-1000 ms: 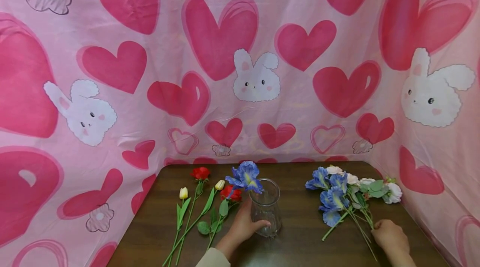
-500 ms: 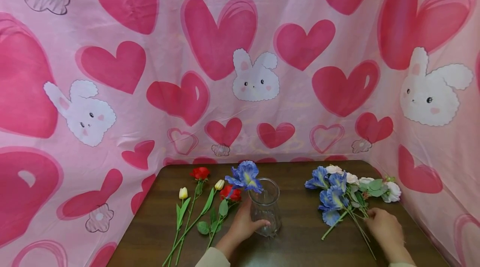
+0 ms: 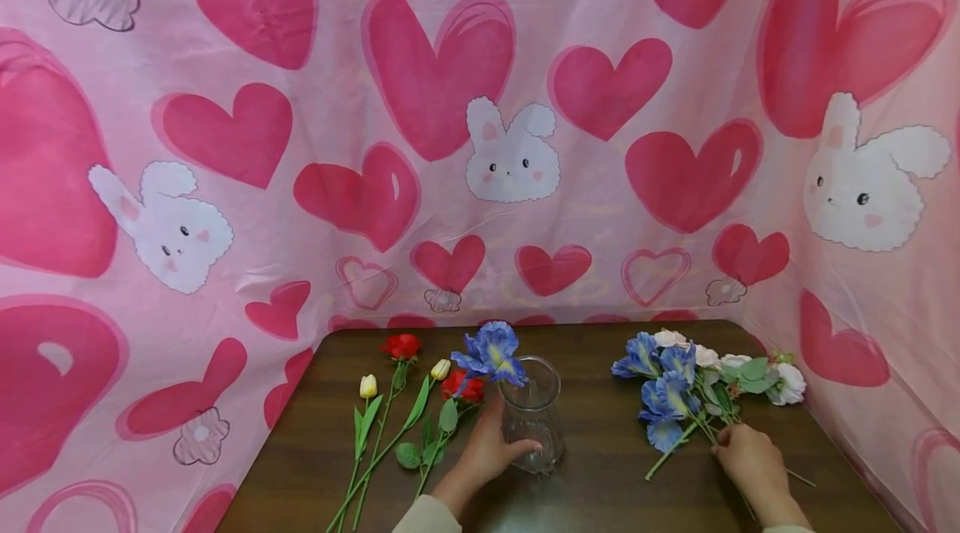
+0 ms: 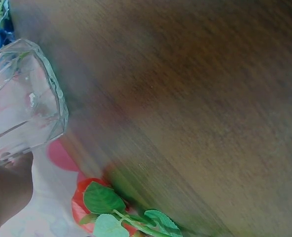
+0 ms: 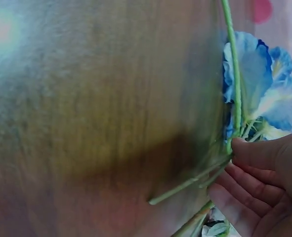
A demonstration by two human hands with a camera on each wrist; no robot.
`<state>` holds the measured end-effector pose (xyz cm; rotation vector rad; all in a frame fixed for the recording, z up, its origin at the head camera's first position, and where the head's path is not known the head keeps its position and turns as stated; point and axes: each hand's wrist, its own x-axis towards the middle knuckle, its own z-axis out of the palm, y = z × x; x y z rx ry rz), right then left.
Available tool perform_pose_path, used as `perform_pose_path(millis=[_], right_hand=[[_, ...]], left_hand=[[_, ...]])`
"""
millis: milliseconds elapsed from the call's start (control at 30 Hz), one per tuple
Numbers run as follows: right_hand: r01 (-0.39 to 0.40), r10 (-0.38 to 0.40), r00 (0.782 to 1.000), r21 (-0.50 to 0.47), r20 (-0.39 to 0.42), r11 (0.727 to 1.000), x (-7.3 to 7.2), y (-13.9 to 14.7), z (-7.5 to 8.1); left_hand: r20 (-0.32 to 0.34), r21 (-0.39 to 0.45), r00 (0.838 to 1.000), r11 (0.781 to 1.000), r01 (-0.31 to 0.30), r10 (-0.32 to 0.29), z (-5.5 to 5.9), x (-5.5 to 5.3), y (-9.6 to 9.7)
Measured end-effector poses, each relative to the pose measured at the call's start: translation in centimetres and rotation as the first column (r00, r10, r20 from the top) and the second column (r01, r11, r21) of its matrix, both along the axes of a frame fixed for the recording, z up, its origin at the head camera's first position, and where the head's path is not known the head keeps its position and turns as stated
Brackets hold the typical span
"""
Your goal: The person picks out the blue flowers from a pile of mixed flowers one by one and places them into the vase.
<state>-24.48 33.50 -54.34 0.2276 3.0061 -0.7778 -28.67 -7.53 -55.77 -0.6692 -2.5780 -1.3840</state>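
Note:
In the head view my left hand holds a clear glass vase around its side, thumb across the front. The vase's faceted base shows in the left wrist view. A blue iris leans over the vase's left rim; its stem cannot be made out. At the right, my right hand pinches a thin green stem between thumb and fingertips; which bloom it belongs to is unclear. Beyond that hand lie several blue irises and pale pink-white flowers, with their stems crossing.
Left of the vase lie red roses and cream-yellow tulips with long green stems. All rest on a dark wooden table. A pink cloth with hearts and rabbits hangs behind and at both sides.
My right hand has moved left along the crossed stems, toward the blue irises. One stem end now sticks out to the right of that hand. The left hand and vase have stayed put.

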Motion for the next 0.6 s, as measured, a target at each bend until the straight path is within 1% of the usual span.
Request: perform_pose_path(millis=[200,333,467,600], right_hand=[[-0.003,0.003,1.0,0.013,0.001,1.0,0.38,-0.35,-0.27],[0.006,-0.006,1.0,0.017,0.009,1.0,0.35,-0.47,-0.23],[0.01,-0.01,1.0,0.026,0.008,1.0,0.37,-0.54,-0.15],[0.026,-0.027,0.999,0.034,0.03,0.999,0.45,-0.54,-0.01]], left_hand=[[-0.023,-0.004,1.0,1.0,0.0,0.0,-0.06,0.01,0.02],[-0.041,0.007,0.999,1.0,0.005,-0.005,0.06,0.01,0.06],[-0.04,0.018,0.999,1.0,0.008,-0.007,0.12,0.06,0.11],[-0.04,0.009,0.999,1.0,0.004,-0.003,0.05,0.14,0.09]])
